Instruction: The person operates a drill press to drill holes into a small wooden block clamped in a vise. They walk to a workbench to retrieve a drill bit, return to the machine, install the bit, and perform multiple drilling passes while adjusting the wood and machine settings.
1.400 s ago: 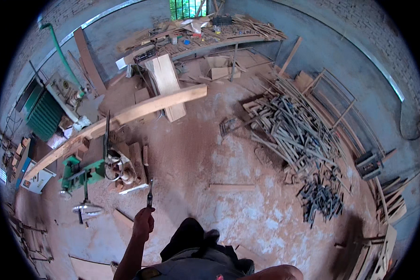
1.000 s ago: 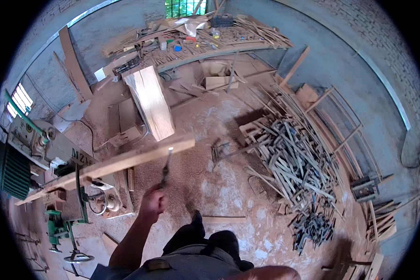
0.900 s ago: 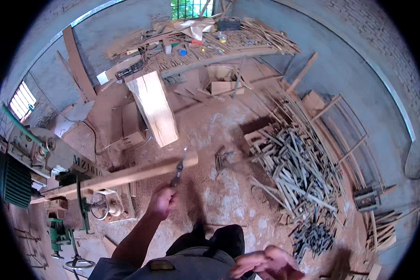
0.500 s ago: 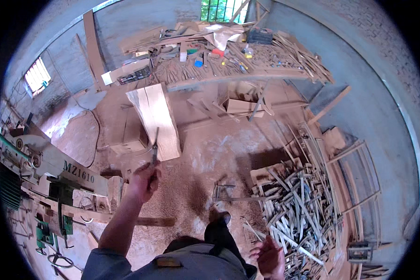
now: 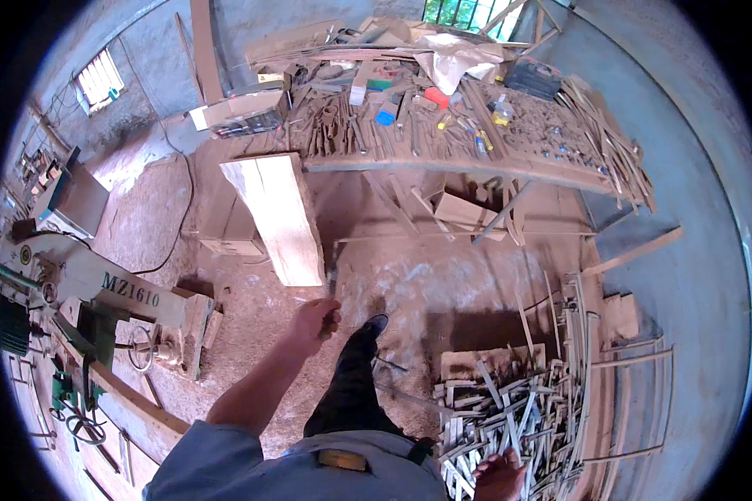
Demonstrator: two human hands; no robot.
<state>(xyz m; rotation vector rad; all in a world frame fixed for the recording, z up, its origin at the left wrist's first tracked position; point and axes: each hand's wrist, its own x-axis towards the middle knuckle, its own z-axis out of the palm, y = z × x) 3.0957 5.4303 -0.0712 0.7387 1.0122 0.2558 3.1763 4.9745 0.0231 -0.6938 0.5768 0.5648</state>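
Note:
My left hand (image 5: 316, 324) is closed around a slim dark tool (image 5: 332, 284), held out in front of me above the floor. Its kind does not show clearly; the upper end blends into the shadow behind it. Just beyond, a pale wide wooden board (image 5: 280, 221) leans with its top against the workbench (image 5: 476, 163). My right hand (image 5: 500, 478) hangs low at the right, fingers loosely apart and nothing seen in them. Below it lies a heap of thin wood offcuts (image 5: 518, 417).
Hand tools, a blue box and a dark tool case (image 5: 533, 78) crowd the dusty bench. A pale woodworking machine (image 5: 117, 280) stands at the left. A cardboard box (image 5: 230, 225) sits beside the board, and a wooden frame (image 5: 631, 401) lies along the right wall.
I have stepped forward, and the bench appears nearer. My left hand with the tool has shifted right, from in front of the board to beside its lower end. My right hand stays low.

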